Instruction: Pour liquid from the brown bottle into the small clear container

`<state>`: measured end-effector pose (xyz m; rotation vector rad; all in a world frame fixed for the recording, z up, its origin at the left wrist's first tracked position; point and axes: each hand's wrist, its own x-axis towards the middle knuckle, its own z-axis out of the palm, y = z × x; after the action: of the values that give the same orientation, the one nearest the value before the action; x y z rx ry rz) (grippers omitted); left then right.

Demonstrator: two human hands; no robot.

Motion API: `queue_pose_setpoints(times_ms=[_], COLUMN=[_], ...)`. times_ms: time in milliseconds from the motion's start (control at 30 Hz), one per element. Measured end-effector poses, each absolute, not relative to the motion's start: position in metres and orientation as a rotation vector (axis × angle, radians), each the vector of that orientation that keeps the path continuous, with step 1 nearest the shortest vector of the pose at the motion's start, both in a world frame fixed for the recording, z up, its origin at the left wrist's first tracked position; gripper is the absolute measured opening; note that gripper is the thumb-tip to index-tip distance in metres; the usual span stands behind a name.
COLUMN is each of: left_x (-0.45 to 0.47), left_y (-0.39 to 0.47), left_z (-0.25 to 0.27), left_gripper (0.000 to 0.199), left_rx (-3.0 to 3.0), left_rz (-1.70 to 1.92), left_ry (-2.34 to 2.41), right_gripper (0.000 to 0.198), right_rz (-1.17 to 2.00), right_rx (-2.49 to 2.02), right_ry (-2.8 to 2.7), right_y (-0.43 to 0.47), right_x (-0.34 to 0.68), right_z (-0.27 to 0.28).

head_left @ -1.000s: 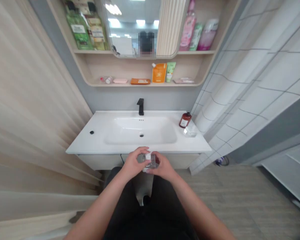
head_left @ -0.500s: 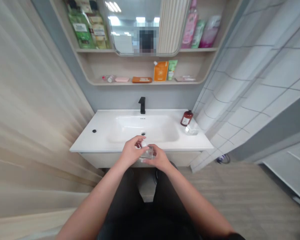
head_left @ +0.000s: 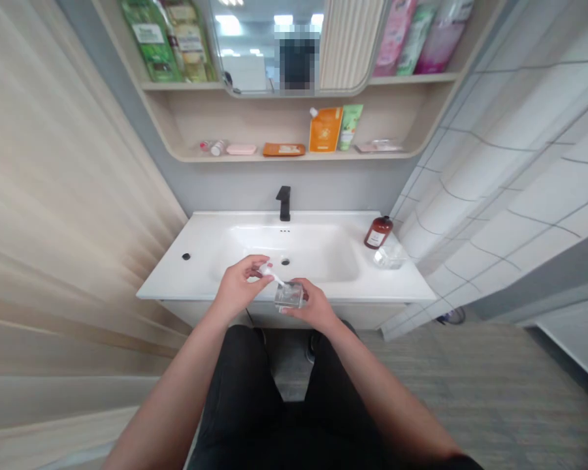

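Note:
Over the front edge of the washbasin, my left hand (head_left: 240, 281) pinches a white pump head (head_left: 266, 269) between thumb and fingers. Its slim white stem slants down to the right towards the top of a clear square bottle (head_left: 288, 297). Whether the stem's tip sits inside the bottle's mouth I cannot tell. My right hand (head_left: 314, 305) grips that bottle from its right side, fingers behind and thumb in front. The bottle looks see-through, and part of its right side is covered by my fingers.
Behind my hands lies a white basin (head_left: 235, 238) with a black faucet (head_left: 285, 203). A brown bottle (head_left: 378, 233) and a clear container (head_left: 390, 256) stand on the counter's right. A small black cap-like piece (head_left: 186, 256) lies left. Toiletries fill the shelf (head_left: 255, 158) above.
My left hand has moved left, drawing the white pump head away from the bottle so its stem now shows. The right hand keeps its hold. The view has shifted slightly.

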<state>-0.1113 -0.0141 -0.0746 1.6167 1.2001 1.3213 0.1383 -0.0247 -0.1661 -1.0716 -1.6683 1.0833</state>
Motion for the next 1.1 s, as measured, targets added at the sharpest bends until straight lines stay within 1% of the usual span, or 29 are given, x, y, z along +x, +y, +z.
queue_pose_setpoints(times_ms=[167, 267, 333, 433, 533, 633, 733, 1000, 1100], left_x=[-0.18, -0.24, -0.278, -0.321, -0.345, -0.354, -0.359, -0.365, -0.362], left_y=[-0.003, 0.002, 0.003, 0.004, 0.01, 0.022, 0.036, 0.053, 0.044], left_z=[-0.097, -0.123, -0.143, -0.168, -0.18, -0.182, -0.182, -0.173, -0.159], left_gripper=[0.062, 0.069, 0.073, 0.072, 0.06, 0.047, 0.035, 0.033, 0.039], left_rx=[1.165, 0.896, 0.812, 0.888, 1.076, 1.226, 1.279, 1.329, 1.38], left_rz=[1.682, 1.802, 1.82, 1.651, 1.325, 1.104, 0.973, 0.852, 0.871], left_ry=[1.315, 1.476, 1.622, 1.942, 2.277, 2.412, 2.48, 2.501, 2.516], right_gripper=[0.075, 0.077, 0.077, 0.076, 0.078, 0.081, 0.081, 0.081, 0.083], right_rz=[1.092, 1.095, 1.06, 1.029, 1.059, 1.065, 1.052, 1.106, 1.114], right_rx=[-1.108, -1.105, -1.115, -1.145, -1.164, -1.193, -1.215, -1.195, -1.201], right_ry=[-1.617, -1.594, -1.578, -1.555, -1.522, -1.509, -1.5, -1.434, -1.418], right_y=[-0.019, -0.02, -0.02, -0.02, -0.02, -0.02, -0.022, -0.027, -0.027], right_x=[0.143, 0.151, 0.157, 0.164, 0.169, 0.172, 0.175, 0.175, 0.174], right_z=[-0.174, -0.178, -0.18, -0.182, -0.181, -0.18, -0.178, -0.167, -0.166])
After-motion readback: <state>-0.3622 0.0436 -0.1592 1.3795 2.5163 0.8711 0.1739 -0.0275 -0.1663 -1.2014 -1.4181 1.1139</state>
